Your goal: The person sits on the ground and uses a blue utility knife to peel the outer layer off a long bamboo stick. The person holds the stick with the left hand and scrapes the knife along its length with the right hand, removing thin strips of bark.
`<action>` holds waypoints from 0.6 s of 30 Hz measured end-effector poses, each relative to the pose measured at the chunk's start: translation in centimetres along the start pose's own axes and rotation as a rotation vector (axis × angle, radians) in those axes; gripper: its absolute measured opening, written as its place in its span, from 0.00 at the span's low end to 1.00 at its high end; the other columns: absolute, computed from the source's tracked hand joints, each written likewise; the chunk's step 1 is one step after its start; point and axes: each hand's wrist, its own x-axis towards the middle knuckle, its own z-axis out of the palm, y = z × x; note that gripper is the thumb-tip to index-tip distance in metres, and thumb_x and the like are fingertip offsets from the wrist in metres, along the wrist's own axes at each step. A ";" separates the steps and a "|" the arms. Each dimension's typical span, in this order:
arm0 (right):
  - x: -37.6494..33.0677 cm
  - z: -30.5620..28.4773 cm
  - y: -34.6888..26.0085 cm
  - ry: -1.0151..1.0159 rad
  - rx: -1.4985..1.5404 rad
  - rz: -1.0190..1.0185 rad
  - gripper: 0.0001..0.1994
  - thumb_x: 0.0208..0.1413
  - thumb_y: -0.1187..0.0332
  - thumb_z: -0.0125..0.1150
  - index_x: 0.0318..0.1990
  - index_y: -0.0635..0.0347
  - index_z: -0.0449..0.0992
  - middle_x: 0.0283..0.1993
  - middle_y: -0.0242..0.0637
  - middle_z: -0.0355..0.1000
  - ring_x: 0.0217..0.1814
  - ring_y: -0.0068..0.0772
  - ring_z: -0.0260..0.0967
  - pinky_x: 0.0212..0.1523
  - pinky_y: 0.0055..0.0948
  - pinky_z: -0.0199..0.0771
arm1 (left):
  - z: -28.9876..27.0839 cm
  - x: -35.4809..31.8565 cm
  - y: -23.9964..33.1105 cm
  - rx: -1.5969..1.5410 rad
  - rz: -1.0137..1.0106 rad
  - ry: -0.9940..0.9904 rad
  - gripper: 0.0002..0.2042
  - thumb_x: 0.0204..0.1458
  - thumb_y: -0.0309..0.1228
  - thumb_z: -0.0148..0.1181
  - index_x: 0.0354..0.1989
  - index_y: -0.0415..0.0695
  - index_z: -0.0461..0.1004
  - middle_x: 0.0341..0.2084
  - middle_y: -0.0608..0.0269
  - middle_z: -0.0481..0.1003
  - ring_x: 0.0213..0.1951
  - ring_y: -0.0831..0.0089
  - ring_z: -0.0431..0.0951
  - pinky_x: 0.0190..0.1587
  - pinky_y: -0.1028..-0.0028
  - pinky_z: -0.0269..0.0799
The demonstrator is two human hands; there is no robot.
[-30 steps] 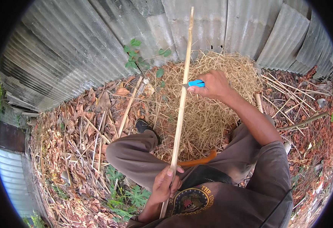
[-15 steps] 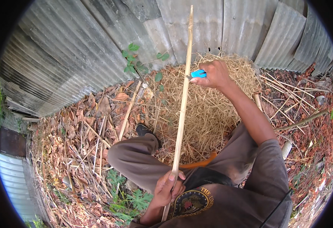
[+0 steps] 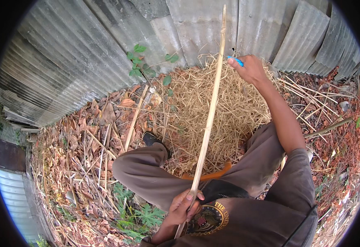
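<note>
A long pale strip of split wood, likely bamboo (image 3: 209, 119), slants up from my waist toward the metal wall. Its lower end is gripped in my left hand (image 3: 184, 207), close against my shirt, with the fingers wrapped round it. Near the far end, my right hand (image 3: 252, 69) is closed on a small blue-handled cutter knife (image 3: 238, 61). The knife's tip is just right of the strip. Whether the blade touches the wood I cannot tell.
A heap of pale shavings (image 3: 188, 107) lies between my legs (image 3: 147, 166). Corrugated metal sheets (image 3: 204, 24) stand along the far side. Dry leaves, thin sticks (image 3: 136, 117) and a leafy plant (image 3: 136, 61) are at the left. More strips (image 3: 311, 99) lie to the right.
My right hand has moved up and to the right with the cutter knife, farther along the strip. The strip's far end has swung to the right. My left hand keeps its grip.
</note>
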 end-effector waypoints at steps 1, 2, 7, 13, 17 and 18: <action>-1.2 0.6 -1.0 -0.036 -0.002 -0.047 0.41 0.48 0.25 0.40 0.16 0.60 0.76 0.13 0.42 0.66 0.21 0.43 0.70 0.25 0.44 0.68 | -0.1 0.3 0.3 -0.029 0.020 0.004 0.18 0.66 0.41 0.35 0.45 0.37 0.65 0.08 0.71 0.56 0.10 0.84 0.52 0.18 0.82 0.51; -2.3 1.6 -1.9 -0.074 -0.003 -0.096 0.41 0.48 0.25 0.40 0.16 0.59 0.76 0.12 0.42 0.66 0.20 0.43 0.70 0.24 0.43 0.68 | -0.2 0.5 0.4 -0.058 0.042 -0.010 0.18 0.66 0.40 0.35 0.45 0.36 0.65 0.08 0.71 0.56 0.10 0.83 0.51 0.18 0.82 0.52; -2.1 1.2 -2.6 -0.002 -0.043 -0.136 0.42 0.45 0.23 0.39 0.14 0.58 0.74 0.11 0.40 0.65 0.18 0.42 0.69 0.22 0.41 0.67 | 0.5 0.0 0.5 0.006 0.027 -0.009 0.18 0.67 0.41 0.34 0.46 0.36 0.64 0.08 0.71 0.56 0.09 0.84 0.50 0.18 0.82 0.51; -0.2 1.0 -0.9 0.036 -0.034 0.044 0.43 0.45 0.22 0.37 0.14 0.58 0.75 0.11 0.38 0.65 0.19 0.40 0.70 0.22 0.41 0.68 | 0.4 -0.9 -0.2 0.059 0.023 -0.041 0.18 0.66 0.41 0.35 0.47 0.37 0.63 0.08 0.72 0.55 0.09 0.85 0.50 0.16 0.83 0.50; -3.5 2.3 -4.1 -0.092 0.010 -0.127 0.44 0.43 0.21 0.38 0.16 0.58 0.76 0.11 0.39 0.66 0.19 0.42 0.70 0.24 0.43 0.71 | 0.0 -1.1 -0.2 -0.005 0.040 -0.013 0.18 0.66 0.41 0.35 0.46 0.38 0.63 0.08 0.73 0.55 0.09 0.85 0.50 0.16 0.83 0.50; -2.7 2.6 -3.6 -0.046 -0.077 -0.153 0.43 0.43 0.21 0.38 0.18 0.58 0.78 0.11 0.38 0.67 0.20 0.42 0.71 0.24 0.43 0.70 | 0.0 -1.0 -0.2 -0.020 0.042 -0.011 0.18 0.66 0.41 0.34 0.46 0.38 0.63 0.09 0.73 0.55 0.09 0.85 0.50 0.16 0.83 0.50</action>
